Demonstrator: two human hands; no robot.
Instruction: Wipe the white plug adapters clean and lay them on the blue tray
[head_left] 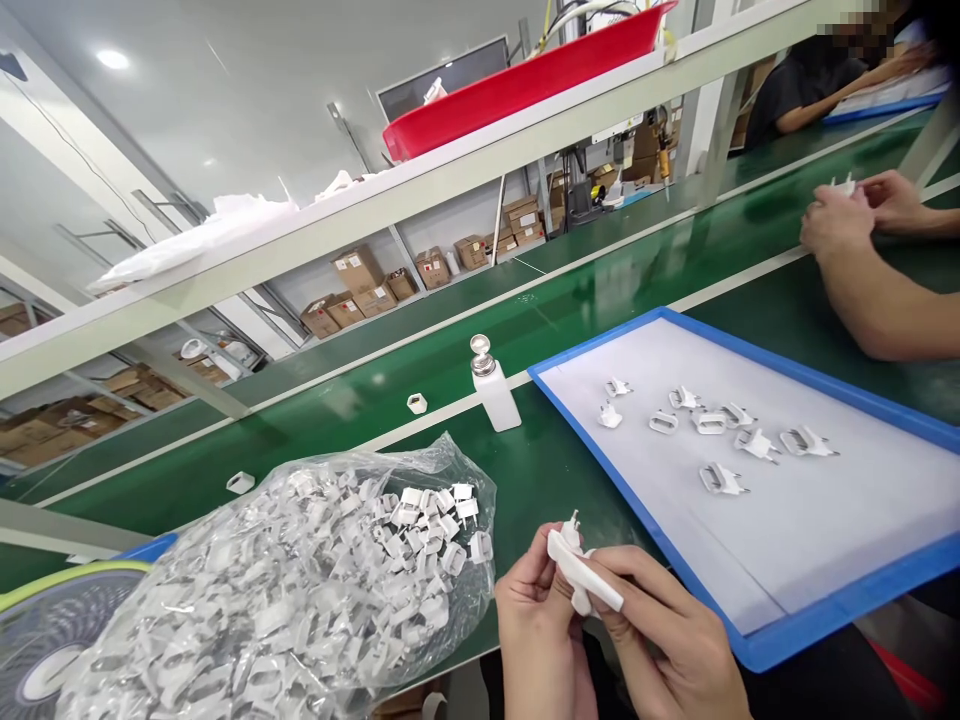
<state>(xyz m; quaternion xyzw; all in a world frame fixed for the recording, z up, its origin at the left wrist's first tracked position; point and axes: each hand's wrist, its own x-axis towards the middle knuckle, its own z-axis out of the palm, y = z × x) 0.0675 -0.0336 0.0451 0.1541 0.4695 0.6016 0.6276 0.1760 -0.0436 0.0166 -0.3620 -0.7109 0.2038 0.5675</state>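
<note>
At the table's front edge my left hand (534,625) is closed on a white two-pin plug adapter (571,525), its pins pointing up. My right hand (671,630) pinches a folded white cloth (589,582) against the adapter, which the cloth partly hides. To the left lies a clear plastic bag (315,590) heaped with white adapter pieces. On the right, a blue-rimmed tray (750,655) with a white lining carries several loose adapters (724,480). A white pump bottle (495,395) stands upright beyond my hands, between bag and tray.
Two loose white pieces, one near (417,403) and one farther left (240,483), lie on the green belt. A fan (60,640) is at lower left. Overhead runs a shelf rail with a red tray (525,90). A co-worker's hands (847,215) are at upper right.
</note>
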